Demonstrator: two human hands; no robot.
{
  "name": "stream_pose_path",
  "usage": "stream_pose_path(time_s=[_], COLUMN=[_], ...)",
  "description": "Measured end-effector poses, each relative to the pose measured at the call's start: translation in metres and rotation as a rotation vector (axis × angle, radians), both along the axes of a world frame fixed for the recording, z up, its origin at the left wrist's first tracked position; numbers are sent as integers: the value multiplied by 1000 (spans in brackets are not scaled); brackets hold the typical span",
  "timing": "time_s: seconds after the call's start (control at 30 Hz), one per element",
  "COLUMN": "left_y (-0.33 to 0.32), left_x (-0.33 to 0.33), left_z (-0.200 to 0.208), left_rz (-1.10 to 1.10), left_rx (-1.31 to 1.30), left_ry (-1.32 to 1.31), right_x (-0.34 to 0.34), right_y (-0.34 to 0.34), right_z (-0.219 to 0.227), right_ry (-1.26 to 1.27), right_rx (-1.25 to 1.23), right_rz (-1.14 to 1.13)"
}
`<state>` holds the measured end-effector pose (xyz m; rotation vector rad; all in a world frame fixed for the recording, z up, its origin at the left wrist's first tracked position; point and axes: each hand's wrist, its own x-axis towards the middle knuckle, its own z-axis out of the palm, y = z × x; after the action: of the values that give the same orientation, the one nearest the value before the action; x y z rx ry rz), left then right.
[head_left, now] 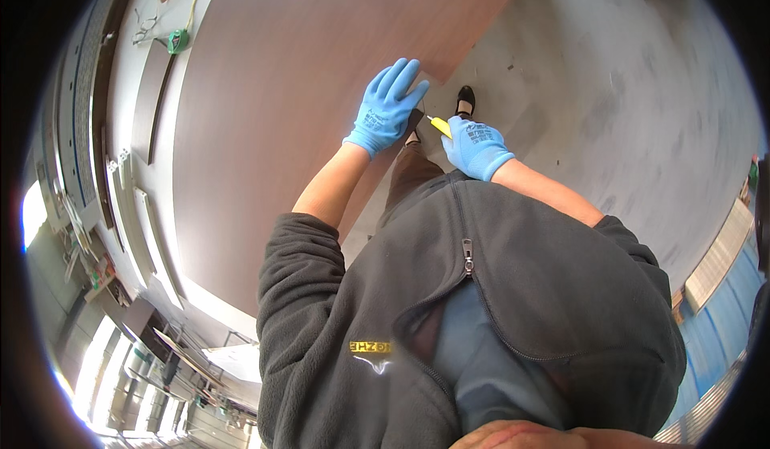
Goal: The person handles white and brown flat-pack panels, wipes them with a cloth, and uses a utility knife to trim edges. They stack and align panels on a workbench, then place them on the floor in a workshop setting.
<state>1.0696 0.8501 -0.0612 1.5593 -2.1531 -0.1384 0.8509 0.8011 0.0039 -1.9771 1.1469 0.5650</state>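
There are 2 hands [388, 111] in blue gloves, 1 yellow tool [439, 126], 1 large brown board [273, 112] and 1 black shoe [465, 99].

The yellow tool [439, 126] is mostly hidden inside the right hand [476, 148], its tip too small to identify; the brown panel [305, 88] runs past the top edge, and the items on the workbench [120, 64] are too small to tell.

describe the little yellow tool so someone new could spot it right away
Start at the big brown panel and follow its edge to the two blue-gloved hands. The yellow tool sticks out of the right hand, beside the left hand; it is the only yellow thing there.
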Motion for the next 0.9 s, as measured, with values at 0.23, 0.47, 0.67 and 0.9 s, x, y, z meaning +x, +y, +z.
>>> stream_pose_path(time_s=[0.23,0.47,0.67,0.9], left_y=[2,1,0,-1], left_x=[5,7,6,4], left_z=[-7,-9,-11,-9], left_rz=[-45,-63,-56,-40], left_rx=[26,42,33,67], left_ry=[2,44,45,40], right_x=[13,19,15,3], right_y=[10,-14,-17,-11], right_z=[5,23,10,-12], right_ry=[125,167,136,111], right_rx=[-54,124,50,16], right_rz=[2,24,110,99])
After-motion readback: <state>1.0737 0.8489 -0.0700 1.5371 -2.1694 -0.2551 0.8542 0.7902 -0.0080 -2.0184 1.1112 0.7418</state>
